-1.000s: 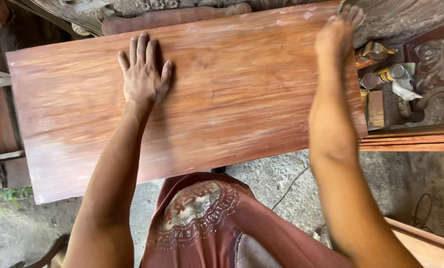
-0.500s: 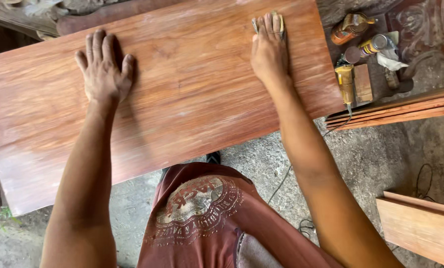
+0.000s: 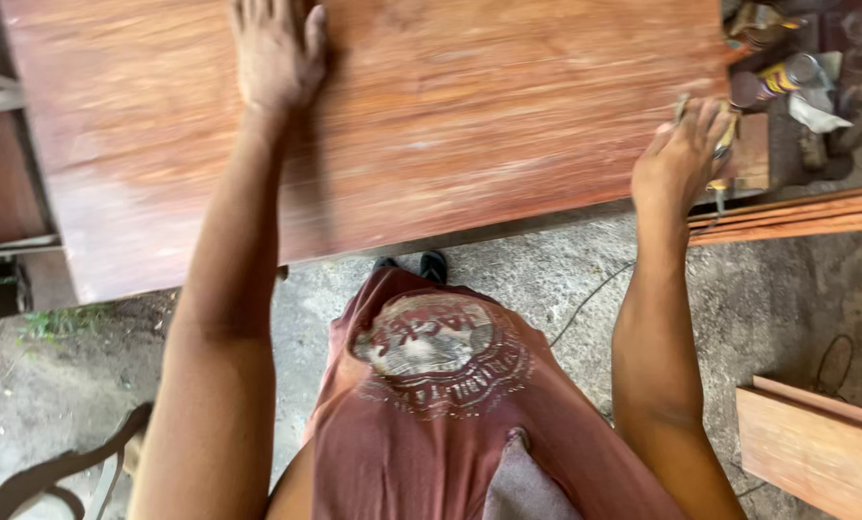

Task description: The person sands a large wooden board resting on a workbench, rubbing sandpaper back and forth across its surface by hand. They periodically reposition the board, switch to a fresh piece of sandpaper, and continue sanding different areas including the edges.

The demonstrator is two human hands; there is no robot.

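Observation:
A wide reddish-brown wooden board lies flat in front of me, dusty in patches. My left hand rests palm down on its far left part, fingers apart, holding nothing. My right hand is at the board's near right corner and presses a small tan piece of sandpaper against the wood. Only the edges of the sandpaper show past my fingers.
Small bottles and cans crowd the bench right of the board. Thin wooden strips are stacked below them, and a light plank lies on the concrete floor at bottom right. A dark cable runs across the floor. A curved wooden piece is at bottom left.
My right hand has slid with the sandpaper from the board's far edge down to its near right corner. My left hand stays flat on the board.

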